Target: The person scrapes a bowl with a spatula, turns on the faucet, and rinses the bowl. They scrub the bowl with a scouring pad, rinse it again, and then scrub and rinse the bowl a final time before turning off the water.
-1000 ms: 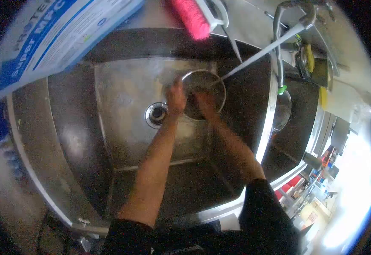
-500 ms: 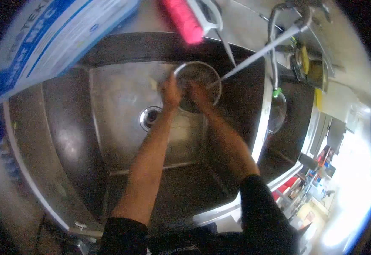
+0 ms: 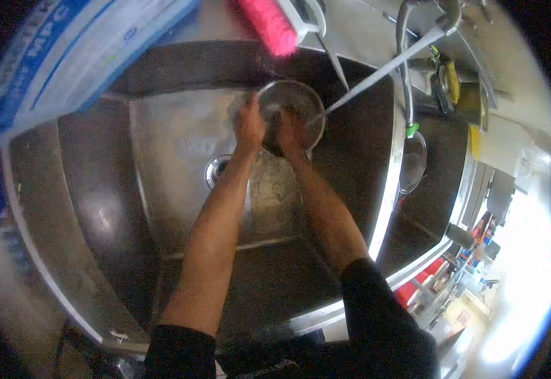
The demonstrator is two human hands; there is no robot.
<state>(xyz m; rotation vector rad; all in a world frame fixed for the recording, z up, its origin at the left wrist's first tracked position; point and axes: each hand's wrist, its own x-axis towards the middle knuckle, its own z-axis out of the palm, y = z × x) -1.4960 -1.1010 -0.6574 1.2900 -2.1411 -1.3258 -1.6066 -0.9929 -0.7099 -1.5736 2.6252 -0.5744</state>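
While hands [image 3: 249, 124] are at a bowl [image 3: 311, 112] | metal sink [image 3: 177, 136] around | glare [image 3: 528, 271] right

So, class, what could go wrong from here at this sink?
The left hand appears to steady the round bowl at one side only, so it might slip or tip. With the right hand inside, contents could splash out. The pink-bristled brush seems to overhang the back of the sink and might drop in.
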